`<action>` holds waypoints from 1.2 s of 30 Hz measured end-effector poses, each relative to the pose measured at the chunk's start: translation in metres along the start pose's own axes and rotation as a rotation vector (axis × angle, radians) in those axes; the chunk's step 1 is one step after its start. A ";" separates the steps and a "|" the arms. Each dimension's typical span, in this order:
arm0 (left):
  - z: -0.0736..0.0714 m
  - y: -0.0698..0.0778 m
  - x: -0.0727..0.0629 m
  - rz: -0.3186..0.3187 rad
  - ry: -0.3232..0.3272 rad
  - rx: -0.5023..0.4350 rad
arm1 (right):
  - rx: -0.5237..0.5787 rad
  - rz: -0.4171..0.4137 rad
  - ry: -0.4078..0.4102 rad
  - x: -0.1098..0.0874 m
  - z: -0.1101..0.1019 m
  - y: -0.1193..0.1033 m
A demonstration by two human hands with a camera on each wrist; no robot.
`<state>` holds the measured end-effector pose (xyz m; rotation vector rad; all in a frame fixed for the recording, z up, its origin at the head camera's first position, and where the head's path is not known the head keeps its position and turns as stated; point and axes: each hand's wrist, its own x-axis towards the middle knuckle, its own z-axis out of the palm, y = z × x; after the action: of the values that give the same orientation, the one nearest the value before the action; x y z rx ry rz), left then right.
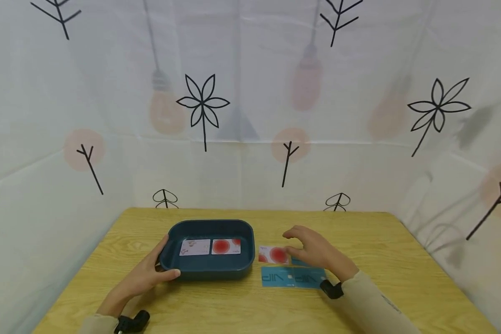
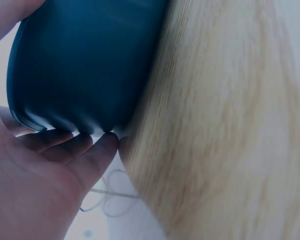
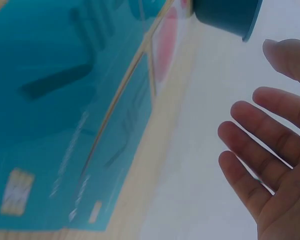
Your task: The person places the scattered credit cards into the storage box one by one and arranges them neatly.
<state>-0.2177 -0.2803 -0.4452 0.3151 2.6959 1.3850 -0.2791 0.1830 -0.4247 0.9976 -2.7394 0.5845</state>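
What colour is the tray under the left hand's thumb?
Tray: dark blue-green, best in head view.

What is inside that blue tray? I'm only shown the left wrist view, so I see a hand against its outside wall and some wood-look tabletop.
Observer: From the head view, the blue tray holds two cards side by side: a pale patterned card and a card with a red circle.
Visitor: Does the person's other hand hold anything?
Observer: No, the right wrist view shows the right hand with its fingers spread and nothing in it.
Visitor: Are there more cards outside the tray?
Observer: Yes, to its right lie a red-and-white card and some blue ones, including a blue VIP card.
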 end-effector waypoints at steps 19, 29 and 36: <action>0.001 -0.003 0.000 -0.004 -0.023 -0.081 | 0.030 0.103 0.003 -0.029 -0.005 0.026; 0.002 -0.005 0.000 -0.021 -0.013 -0.052 | 0.048 0.185 -0.048 -0.035 0.004 0.043; 0.002 -0.003 0.001 -0.011 -0.019 -0.064 | 0.069 0.216 -0.075 -0.037 0.001 0.045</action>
<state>-0.2188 -0.2805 -0.4483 0.3060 2.6272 1.4546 -0.2800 0.2360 -0.4499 0.7564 -2.9343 0.6928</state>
